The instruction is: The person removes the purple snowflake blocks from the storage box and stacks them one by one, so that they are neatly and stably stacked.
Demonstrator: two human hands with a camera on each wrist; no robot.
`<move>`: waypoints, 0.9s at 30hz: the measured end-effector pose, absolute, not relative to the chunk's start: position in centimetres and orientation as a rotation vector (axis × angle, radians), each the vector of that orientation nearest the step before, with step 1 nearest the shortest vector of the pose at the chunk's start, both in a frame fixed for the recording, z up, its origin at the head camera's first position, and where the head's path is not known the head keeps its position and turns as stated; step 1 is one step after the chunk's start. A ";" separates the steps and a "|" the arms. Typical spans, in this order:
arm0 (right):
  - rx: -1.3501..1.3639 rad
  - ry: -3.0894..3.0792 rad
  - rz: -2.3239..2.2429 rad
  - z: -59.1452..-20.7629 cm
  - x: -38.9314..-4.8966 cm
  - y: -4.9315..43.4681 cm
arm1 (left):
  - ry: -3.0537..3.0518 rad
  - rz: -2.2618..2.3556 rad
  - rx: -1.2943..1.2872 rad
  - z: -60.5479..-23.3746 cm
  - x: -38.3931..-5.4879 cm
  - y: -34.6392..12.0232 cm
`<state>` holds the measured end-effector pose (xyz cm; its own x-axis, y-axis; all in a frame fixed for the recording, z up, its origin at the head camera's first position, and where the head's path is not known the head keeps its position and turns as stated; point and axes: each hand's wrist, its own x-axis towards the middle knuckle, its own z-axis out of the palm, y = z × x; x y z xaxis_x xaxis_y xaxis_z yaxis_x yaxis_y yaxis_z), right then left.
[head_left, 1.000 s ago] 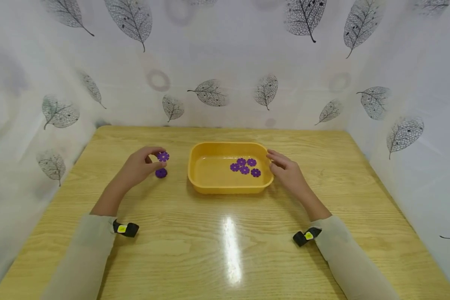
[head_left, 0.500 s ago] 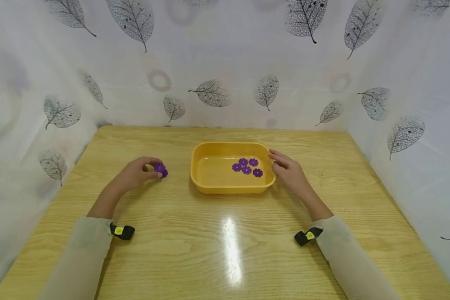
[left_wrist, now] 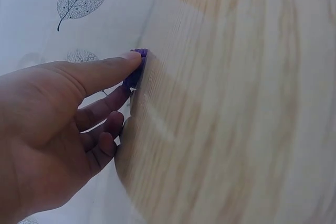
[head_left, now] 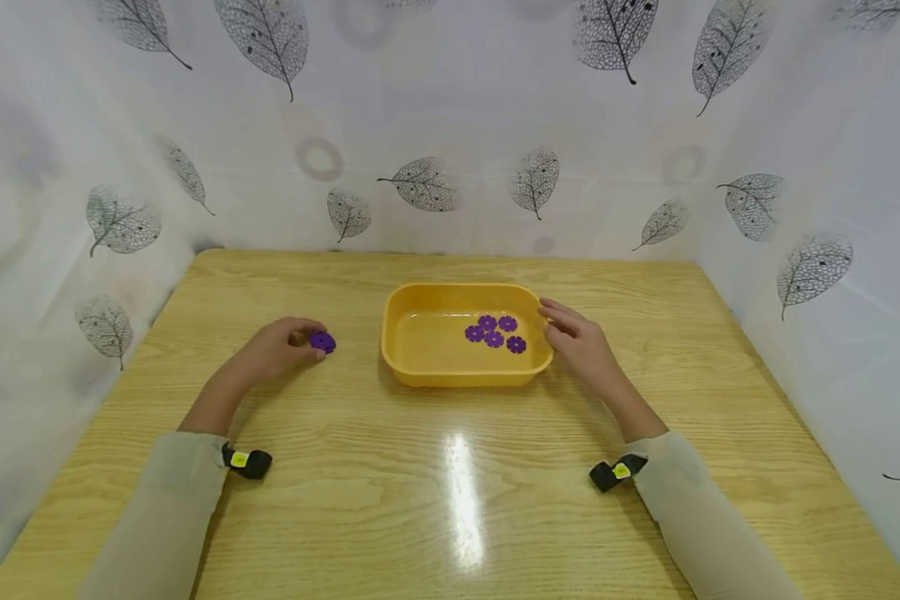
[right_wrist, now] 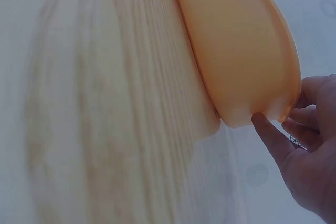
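Note:
On the left of the table, my left hand [head_left: 273,350] pinches a small stack of purple flower-shaped discs [head_left: 322,342] between thumb and fingers. In the left wrist view the stack [left_wrist: 137,72] is at the table surface, partly covered by the thumb. A yellow plastic tray [head_left: 461,380] stands at the middle of the table. Several purple flower discs [head_left: 493,339] lie inside its right half. My right hand [head_left: 588,354] rests against the tray's right end. The right wrist view has the thumb [right_wrist: 265,129] on the outer wall and other fingers by the rim.
The pale wooden table [head_left: 390,467] reaches back to a white curtain [head_left: 465,108] printed with dark leaves, which also hangs along both sides. Each sleeve cuff has a black wrist camera, one at the left [head_left: 247,462] and one at the right [head_left: 617,472].
My left hand has lowered a purple flower disc onto the one on the table, so they now lie stacked. The tray has shifted slightly right in view; my right hand stays at its end.

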<state>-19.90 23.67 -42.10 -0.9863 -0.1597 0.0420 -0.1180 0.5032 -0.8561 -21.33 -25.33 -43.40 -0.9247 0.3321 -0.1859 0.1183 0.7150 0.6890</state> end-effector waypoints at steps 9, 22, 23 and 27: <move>-0.253 2.703 -1.527 -42.6 -20.0 23.7 | 2.629 1.020 0.363 -43.7 -21.5 -25.2; -0.261 2.696 -1.540 -42.6 -20.0 23.8 | 2.649 1.007 0.386 -43.8 -21.5 -25.2; -0.260 2.697 -1.538 -42.6 -20.0 23.8 | 2.650 1.008 0.386 -43.8 -21.4 -25.2; -0.260 2.702 -1.526 -42.5 -20.0 23.8 | 2.651 1.010 0.390 -43.8 -21.4 -25.3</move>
<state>-19.99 23.75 -42.54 -0.9857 -0.1581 0.0578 -0.1311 0.5059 -0.8525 -21.43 -25.26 -43.81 -0.9253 0.3441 -0.1596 0.1506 0.7196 0.6779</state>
